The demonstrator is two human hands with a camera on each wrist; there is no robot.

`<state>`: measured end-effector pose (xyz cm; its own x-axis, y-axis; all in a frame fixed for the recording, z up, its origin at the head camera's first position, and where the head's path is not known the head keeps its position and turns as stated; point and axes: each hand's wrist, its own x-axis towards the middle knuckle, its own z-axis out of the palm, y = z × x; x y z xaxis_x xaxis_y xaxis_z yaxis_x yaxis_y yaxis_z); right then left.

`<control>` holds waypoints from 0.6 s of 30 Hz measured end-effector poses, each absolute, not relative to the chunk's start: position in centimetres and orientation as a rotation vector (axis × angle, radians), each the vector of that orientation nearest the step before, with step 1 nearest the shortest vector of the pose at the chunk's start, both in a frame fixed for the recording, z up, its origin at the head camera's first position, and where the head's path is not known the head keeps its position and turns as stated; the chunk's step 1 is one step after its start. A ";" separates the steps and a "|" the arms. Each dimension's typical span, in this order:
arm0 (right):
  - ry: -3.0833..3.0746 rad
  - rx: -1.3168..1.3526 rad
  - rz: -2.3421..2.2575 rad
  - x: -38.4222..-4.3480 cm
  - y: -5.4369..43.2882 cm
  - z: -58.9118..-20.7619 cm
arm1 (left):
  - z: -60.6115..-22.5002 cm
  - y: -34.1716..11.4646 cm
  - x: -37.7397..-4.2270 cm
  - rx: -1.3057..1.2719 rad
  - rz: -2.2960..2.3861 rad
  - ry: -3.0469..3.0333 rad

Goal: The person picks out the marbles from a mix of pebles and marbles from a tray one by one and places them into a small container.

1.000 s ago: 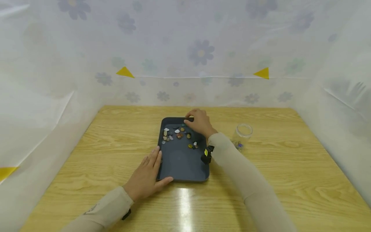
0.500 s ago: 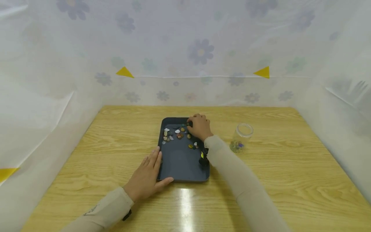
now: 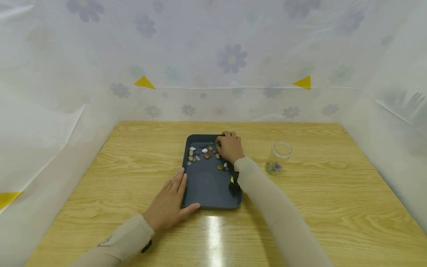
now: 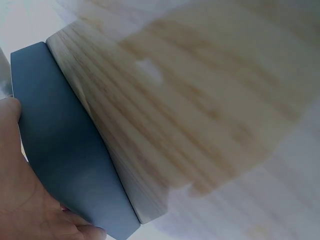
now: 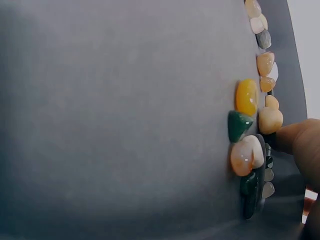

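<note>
A dark grey tray (image 3: 208, 189) lies on the table, with several small polished stones (image 3: 207, 156) in its far half. My left hand (image 3: 168, 202) rests along the tray's near left corner, fingers straight against the left side and the thumb over the front edge. In the left wrist view that hand touches the tray's outer wall (image 4: 65, 135). My right hand (image 3: 230, 146) reaches into the far right corner with bent fingers. A fingertip (image 5: 295, 135) shows beside a cream stone (image 5: 270, 120) in the right wrist view; whether it pinches a stone is hidden.
An uncapped clear jar (image 3: 280, 157) stands right of the tray, with colourful glass pieces (image 3: 274, 168) at its bottom. The wooden table (image 3: 317, 185) is enclosed by pale flowered sheets (image 3: 233, 59) at the back and sides.
My right hand has moved slightly down and right into the tray's far right corner, then stays almost still there. The left hand and the tray have not moved.
</note>
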<state>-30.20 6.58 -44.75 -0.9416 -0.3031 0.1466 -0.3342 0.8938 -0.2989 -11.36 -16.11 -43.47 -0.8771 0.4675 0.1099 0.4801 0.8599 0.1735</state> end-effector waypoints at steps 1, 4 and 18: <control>-2.964 0.500 0.491 -30.2 6.6 -44.8 | -43.5 -16.1 -11.3 -0.759 -0.304 -2.963; -2.971 0.499 0.486 -30.3 6.6 -44.9 | -43.4 -16.1 -11.3 -0.764 -0.312 -2.950; -2.859 0.487 0.643 -30.2 6.3 -44.1 | -43.5 -16.2 -11.3 -0.739 -0.311 -2.998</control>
<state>-30.20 6.32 -44.07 -0.9321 -0.2765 0.2340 -0.3501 0.8535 -0.3860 -11.35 -16.16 -43.48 -0.8861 0.4558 0.0844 0.4635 0.8667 0.1844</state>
